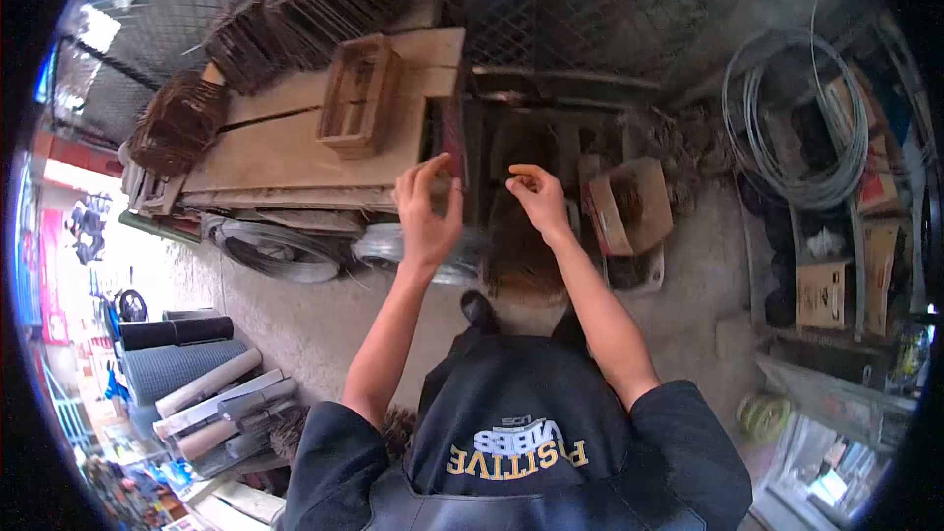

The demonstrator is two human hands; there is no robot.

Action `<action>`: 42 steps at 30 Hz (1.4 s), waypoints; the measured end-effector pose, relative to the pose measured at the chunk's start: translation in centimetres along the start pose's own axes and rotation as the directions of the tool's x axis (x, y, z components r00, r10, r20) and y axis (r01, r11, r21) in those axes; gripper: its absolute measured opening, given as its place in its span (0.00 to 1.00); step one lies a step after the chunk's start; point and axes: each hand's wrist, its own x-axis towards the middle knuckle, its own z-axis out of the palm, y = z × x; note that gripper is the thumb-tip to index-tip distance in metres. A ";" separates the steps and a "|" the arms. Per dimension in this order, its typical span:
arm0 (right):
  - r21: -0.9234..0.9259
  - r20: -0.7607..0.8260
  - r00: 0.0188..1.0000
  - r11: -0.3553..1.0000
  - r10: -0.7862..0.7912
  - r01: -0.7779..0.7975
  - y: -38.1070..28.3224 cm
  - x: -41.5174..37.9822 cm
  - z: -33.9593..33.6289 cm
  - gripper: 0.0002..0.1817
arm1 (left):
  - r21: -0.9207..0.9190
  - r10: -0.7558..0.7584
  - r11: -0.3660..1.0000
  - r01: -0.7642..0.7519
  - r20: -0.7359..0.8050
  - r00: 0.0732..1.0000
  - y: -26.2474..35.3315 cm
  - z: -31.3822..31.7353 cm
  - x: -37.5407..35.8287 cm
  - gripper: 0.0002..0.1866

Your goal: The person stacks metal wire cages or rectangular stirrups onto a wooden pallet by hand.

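Note:
My left hand (429, 210) is raised in front of me with its fingers apart and nothing between them. It is nearest to the right end of the wooden table (285, 152), on which an open wooden box (359, 98) rests. To its right, my right hand (539, 199) is also in the air, its thumb and index finger curled towards each other. Nothing shows in that hand. An open cardboard box (634, 206) stands beyond it on the right. The two hands are apart from each other.
Bundles of rusty wire pieces (324, 5) lie at the table's back. Wire coils (270, 248) sit below its front edge. A large wire coil (796, 123) hangs before shelves on the right. Rolls of mesh (187, 369) lie at the lower left. Wire fencing stands behind.

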 end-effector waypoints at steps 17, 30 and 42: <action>-0.140 -0.150 0.752 0.739 0.642 -0.659 36.0 -12.1 -12.7 0.13 | -0.026 -0.482 0.735 0.677 0.683 0.549 -8.6 21.0 -29.6 0.15; -0.330 -0.048 0.883 0.827 0.467 -0.455 57.3 -6.4 -3.0 0.11 | -0.304 -0.801 -0.061 0.951 0.583 0.135 -38.3 41.5 -49.9 0.16; 0.686 0.252 0.858 0.543 0.447 -0.485 72.5 -0.9 13.5 0.15 | 0.591 -0.839 0.541 0.599 0.325 0.437 -50.6 48.7 -50.3 0.25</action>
